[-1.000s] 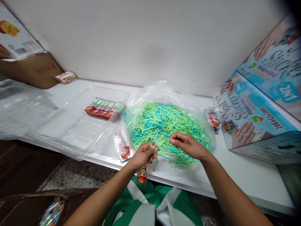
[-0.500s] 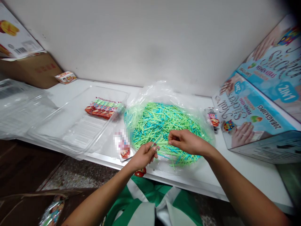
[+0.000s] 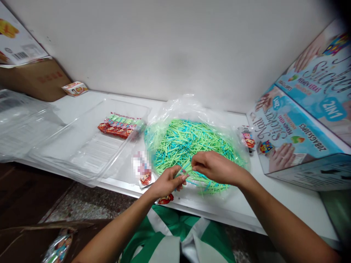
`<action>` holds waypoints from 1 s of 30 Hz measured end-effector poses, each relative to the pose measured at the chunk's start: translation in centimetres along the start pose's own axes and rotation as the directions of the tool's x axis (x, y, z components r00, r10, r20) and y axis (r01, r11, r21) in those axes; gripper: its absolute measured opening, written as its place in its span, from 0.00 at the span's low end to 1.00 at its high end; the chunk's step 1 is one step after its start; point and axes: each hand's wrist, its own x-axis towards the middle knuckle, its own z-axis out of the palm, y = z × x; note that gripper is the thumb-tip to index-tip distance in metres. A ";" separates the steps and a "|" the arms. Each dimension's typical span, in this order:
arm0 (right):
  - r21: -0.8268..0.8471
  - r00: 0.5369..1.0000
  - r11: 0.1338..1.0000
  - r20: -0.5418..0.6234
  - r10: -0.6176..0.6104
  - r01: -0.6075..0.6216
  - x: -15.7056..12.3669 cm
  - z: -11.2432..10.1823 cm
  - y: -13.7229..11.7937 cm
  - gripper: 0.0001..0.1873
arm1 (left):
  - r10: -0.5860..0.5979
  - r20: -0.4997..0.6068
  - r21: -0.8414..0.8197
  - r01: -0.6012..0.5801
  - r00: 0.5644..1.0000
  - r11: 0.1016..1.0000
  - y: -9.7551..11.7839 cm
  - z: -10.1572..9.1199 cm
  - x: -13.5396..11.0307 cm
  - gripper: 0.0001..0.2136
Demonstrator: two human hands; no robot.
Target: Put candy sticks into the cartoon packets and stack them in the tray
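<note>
A heap of green and blue sticks [image 3: 189, 142] lies on a clear plastic bag [image 3: 186, 109] on the white shelf [image 3: 287, 204]. My left hand [image 3: 166, 182] is closed on a small printed packet with a red cartoon face [image 3: 165, 199] hanging below it. My right hand [image 3: 215, 168] pinches a green stick [image 3: 184, 170] and brings its end to the top of the packet in my left hand. Both hands meet at the near edge of the heap.
A clear plastic tray [image 3: 82, 146] at left holds a row of finished packets [image 3: 119, 126]. One loose packet [image 3: 142, 171] lies beside the heap. Blue printed boxes [image 3: 296, 135] stand at right, a cardboard box [image 3: 35, 78] at far left. More packets [image 3: 248, 140] lie by the boxes.
My right hand has moved left from the heap with a stick to meet my left hand. The left hand has risen slightly, so the packet hangs less far below the shelf edge.
</note>
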 end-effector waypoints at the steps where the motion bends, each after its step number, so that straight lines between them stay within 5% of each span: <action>1: -0.030 1.000 1.000 -0.025 -0.004 0.003 0.1 0.2 -0.4 0.06 | 0.006 0.003 -0.002 -0.006 1.000 1.000 0.0 0.1 0.1 0.16; 5: -0.170 0.989 0.985 -0.134 -0.058 0.034 0.3 1.1 -2.1 0.09 | 0.046 -0.008 -0.058 -0.047 0.999 0.997 0.1 0.3 0.2 0.16; 8: -0.118 0.954 0.986 -0.261 -0.149 0.121 -0.2 1.8 -2.5 0.14 | 0.106 -0.057 -0.126 -0.112 0.993 0.986 0.4 0.2 0.0 0.16; 11: 0.134 0.903 0.991 -0.428 0.034 0.027 -0.8 2.5 -2.3 0.16 | 0.143 -0.113 -0.151 -0.159 0.983 0.976 0.7 -0.1 -0.3 0.15; 16: 0.356 0.925 0.935 -0.353 0.139 -0.005 -0.8 3.5 -2.2 0.08 | 0.205 -0.143 -0.102 -0.220 0.968 0.970 0.7 -0.5 -0.6 0.13; 30: 0.322 0.844 0.932 -0.535 0.033 0.167 -0.6 2.3 -2.6 0.06 | 0.253 -0.144 -0.104 -0.268 0.957 0.958 1.9 -1.5 -1.1 0.27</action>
